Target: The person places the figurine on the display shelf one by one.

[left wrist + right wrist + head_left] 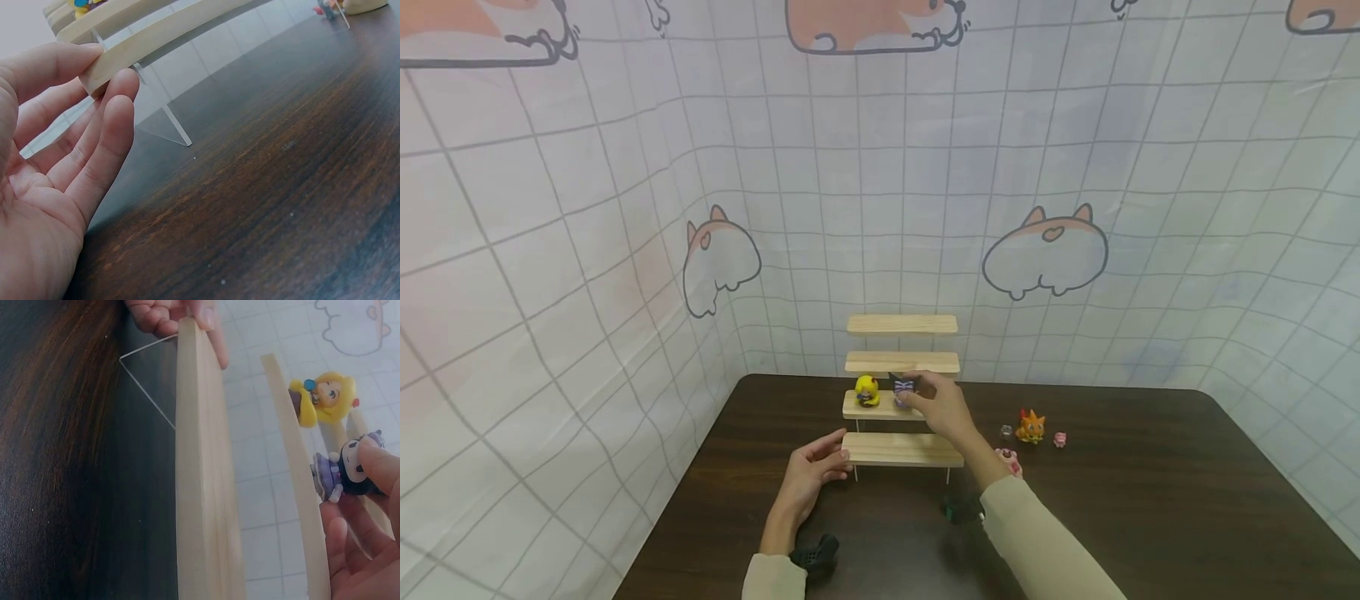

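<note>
A tiered wooden display stand (902, 449) with clear supports rises in steps on the dark table. My left hand (808, 477) pinches the left end of its lowest shelf (119, 59), thumb above and fingers below. Between thumb and fingers of my right hand (946, 408) is a small black-and-purple figurine (340, 469), held at the second shelf from the bottom (290, 444). Beside it on that shelf stands a yellow-haired figurine (867, 390). In the right wrist view the purple figurine's base is close to the shelf; whether it touches I cannot tell.
Right of the stand lie an orange figurine (1031, 427), a small pink one (1060, 439), a small greyish one (1006, 432) and a larger pink one (1009, 461), partly behind the right forearm. A patterned cloth wall (902, 192) closes off the back.
</note>
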`<state>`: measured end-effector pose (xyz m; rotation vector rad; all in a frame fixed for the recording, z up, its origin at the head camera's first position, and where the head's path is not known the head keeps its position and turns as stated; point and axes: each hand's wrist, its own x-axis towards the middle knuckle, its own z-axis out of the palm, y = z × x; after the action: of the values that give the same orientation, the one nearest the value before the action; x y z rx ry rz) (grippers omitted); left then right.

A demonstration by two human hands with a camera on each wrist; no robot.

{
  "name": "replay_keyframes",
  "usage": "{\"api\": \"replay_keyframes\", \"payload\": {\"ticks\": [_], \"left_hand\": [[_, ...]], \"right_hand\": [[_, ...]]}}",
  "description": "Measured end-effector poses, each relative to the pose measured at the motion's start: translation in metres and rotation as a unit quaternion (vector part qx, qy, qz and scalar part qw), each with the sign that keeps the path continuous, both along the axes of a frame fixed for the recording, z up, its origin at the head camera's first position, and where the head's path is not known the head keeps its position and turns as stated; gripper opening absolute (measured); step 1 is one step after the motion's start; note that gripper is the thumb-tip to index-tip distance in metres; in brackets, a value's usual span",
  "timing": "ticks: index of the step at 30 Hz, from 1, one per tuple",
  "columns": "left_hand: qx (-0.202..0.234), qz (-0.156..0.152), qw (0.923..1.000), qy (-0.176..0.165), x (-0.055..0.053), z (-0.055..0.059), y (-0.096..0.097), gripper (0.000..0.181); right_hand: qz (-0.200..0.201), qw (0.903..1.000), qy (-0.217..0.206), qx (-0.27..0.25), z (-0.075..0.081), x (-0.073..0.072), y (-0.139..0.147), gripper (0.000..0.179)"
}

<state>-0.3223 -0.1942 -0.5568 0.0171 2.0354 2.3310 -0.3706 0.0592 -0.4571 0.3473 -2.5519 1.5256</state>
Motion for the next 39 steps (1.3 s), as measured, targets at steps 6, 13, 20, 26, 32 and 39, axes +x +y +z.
{"api": "replay_keyframes", "payload": {"ticks": [6, 13, 20, 26, 32, 39], "left_hand": [[0.001, 0.0, 1.0, -0.001, 0.0, 0.0, -0.001, 0.049], [0.003, 0.001, 1.0, -0.002, -0.001, 0.0, 0.0, 0.049], [-0.002, 0.002, 1.0, 0.002, -0.001, -0.001, 0.0, 0.049], [0.0, 0.0, 1.0, 0.004, 0.0, 0.0, 0.0, 0.05], [0.006, -0.001, 1.0, 0.004, 0.0, 0.0, 0.0, 0.051], [0.003, -0.003, 1.0, 0.001, 0.001, 0.002, 0.0, 0.051]], "right_hand": [[0.001, 1.0, -0.008, -0.004, -0.002, -0.001, 0.0, 0.037], [0.006, 0.9997, -0.014, -0.019, -0.002, 0.0, -0.001, 0.038], [0.011, 0.9995, -0.016, -0.024, -0.003, 0.0, 0.001, 0.04], [0.007, 0.9994, -0.024, -0.024, -0.005, 0.004, 0.011, 0.049], [0.015, 0.998, -0.031, -0.052, -0.006, 0.019, 0.032, 0.046], [0.008, 0.9929, -0.025, -0.116, -0.013, 0.041, 0.063, 0.044]]}}
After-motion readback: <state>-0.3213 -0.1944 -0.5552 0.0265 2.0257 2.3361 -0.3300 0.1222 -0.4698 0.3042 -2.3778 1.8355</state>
